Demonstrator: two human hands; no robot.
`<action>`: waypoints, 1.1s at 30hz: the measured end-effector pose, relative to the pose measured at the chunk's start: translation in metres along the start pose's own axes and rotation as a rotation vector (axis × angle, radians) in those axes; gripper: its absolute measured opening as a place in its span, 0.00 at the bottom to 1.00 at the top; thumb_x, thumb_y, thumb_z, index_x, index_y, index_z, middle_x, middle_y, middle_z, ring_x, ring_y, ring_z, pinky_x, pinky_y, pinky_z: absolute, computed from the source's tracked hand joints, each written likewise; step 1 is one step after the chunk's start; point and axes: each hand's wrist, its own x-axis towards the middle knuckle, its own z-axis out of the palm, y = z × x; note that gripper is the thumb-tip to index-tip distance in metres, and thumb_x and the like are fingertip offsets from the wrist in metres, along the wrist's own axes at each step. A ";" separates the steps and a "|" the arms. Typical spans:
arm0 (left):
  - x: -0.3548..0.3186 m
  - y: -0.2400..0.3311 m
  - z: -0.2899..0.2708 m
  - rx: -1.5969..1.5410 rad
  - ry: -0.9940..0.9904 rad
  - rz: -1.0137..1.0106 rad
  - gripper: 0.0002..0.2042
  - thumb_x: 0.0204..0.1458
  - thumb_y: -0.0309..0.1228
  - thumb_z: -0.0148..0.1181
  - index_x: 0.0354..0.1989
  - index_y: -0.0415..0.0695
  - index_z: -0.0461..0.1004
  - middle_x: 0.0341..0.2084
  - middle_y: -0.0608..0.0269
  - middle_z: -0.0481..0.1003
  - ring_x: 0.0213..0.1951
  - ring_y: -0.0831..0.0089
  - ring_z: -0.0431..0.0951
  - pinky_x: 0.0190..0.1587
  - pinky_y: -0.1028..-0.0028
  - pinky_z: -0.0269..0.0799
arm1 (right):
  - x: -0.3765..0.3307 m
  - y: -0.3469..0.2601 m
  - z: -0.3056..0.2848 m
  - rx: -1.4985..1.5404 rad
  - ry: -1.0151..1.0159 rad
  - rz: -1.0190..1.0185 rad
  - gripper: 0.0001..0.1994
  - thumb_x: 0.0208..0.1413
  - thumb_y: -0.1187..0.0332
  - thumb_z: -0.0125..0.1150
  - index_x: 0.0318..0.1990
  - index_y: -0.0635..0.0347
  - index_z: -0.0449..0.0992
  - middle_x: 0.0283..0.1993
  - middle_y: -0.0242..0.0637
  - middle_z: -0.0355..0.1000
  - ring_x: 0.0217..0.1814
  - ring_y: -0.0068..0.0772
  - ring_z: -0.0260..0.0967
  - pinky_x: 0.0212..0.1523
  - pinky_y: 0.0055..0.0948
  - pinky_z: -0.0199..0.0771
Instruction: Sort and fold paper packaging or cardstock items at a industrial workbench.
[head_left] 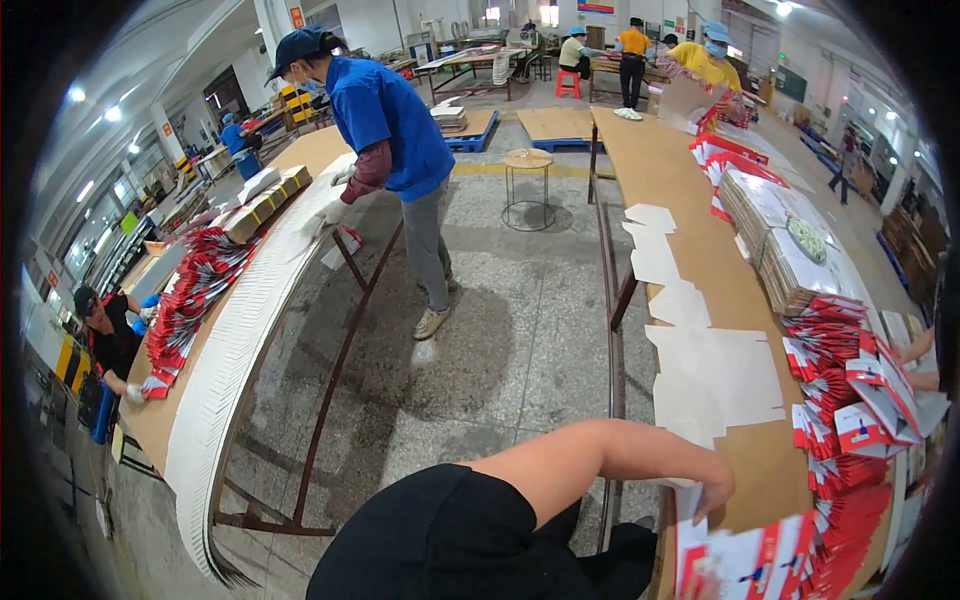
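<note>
My left arm reaches across to the table on the right. My left hand (712,490) is bent downward, its fingers curled at the edge of a red-and-white printed carton (750,562) near the lower edge. The carton's front part is blurred. Flat white die-cut card blanks (715,375) lie in an overlapping row just beyond the hand. To the right of the carton, folded red-and-white cartons (850,525) are heaped along the table. My right hand does not show.
Brown board covers the right table (660,170), where bundled card stacks (765,240) stand. Across the aisle, a worker in blue (390,125) bends over a long fanned row of white card (225,370). A round stool (529,160) stands between the tables. Another person's arm (915,348) reaches in at right.
</note>
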 end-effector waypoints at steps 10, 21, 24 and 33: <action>-0.082 0.053 0.106 0.497 0.831 0.139 0.18 0.49 0.37 0.59 0.50 0.51 0.76 0.50 0.62 0.72 0.54 0.58 0.70 0.49 0.56 0.70 | 0.003 -0.015 0.001 -0.002 -0.274 0.558 0.30 0.52 0.49 0.63 0.62 0.46 0.71 0.63 0.47 0.66 0.65 0.57 0.59 0.67 0.55 0.51; -0.126 0.001 0.085 -0.275 1.470 -0.272 0.40 0.37 0.40 0.77 0.64 0.51 0.67 0.56 0.46 0.69 0.56 0.49 0.72 0.64 0.54 0.60 | -0.001 -0.004 0.018 0.247 -0.018 0.362 0.32 0.46 0.62 0.68 0.63 0.52 0.70 0.73 0.47 0.52 0.77 0.54 0.42 0.72 0.61 0.35; -0.101 0.035 0.079 -1.592 1.489 0.036 0.47 0.46 0.28 0.71 0.72 0.47 0.46 0.54 0.51 0.70 0.56 0.58 0.73 0.58 0.63 0.70 | 0.014 -0.018 0.001 0.237 -0.029 0.421 0.32 0.45 0.62 0.68 0.63 0.49 0.70 0.71 0.47 0.55 0.76 0.53 0.45 0.72 0.58 0.36; -0.054 0.038 0.097 -0.160 1.290 0.079 0.43 0.39 0.13 0.58 0.69 0.58 0.59 0.66 0.44 0.58 0.64 0.47 0.64 0.63 0.60 0.64 | 0.004 -0.012 0.015 0.222 0.029 0.369 0.25 0.59 0.62 0.55 0.66 0.42 0.67 0.75 0.46 0.50 0.77 0.59 0.41 0.72 0.61 0.33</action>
